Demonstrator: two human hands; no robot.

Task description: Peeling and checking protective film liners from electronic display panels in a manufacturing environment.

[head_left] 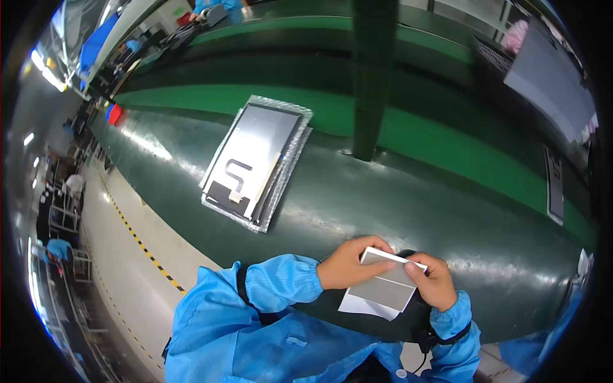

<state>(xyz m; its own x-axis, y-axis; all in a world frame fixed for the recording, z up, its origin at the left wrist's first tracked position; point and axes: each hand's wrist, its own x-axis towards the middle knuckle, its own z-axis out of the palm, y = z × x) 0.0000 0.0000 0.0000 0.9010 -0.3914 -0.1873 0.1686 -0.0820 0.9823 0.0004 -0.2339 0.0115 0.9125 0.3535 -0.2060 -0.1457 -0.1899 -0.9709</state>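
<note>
One flat rectangular grey panel with a white edge (389,292), held low and right of centre, in front of the wearer's body and over the near side of the worktop; a seam crosses its face, and a thin white sheet (365,307) juts from beneath its lower edge. Left hand (351,263): clamped on the panel's upper left part, thumb laid across the grey face, fingers bent behind the top edge. Right hand (435,282): clamped on the upper right corner, thumb pressed on the face near the rim, remaining fingers mostly hidden. Both wrists in light blue fabric sleeves (281,281) with dark bands. One long worktop with a dark green, glossy surface (332,210), bearing a stack of flat rectangular display-like panels with clear bubble wrap (255,163), set at a slant left of centre, well apart from the hands; the uppermost piece silvery with a dark border, a black curved ribbon lying on it toward its near end. One dark green upright post (370,83), beyond the hands. One small red and blue object (114,114), far left edge of the worktop. One narrow dark flat panel (554,185), far right. One black-and-yellow striped tape line (143,249), on the pale floor (121,223) at left.
</note>
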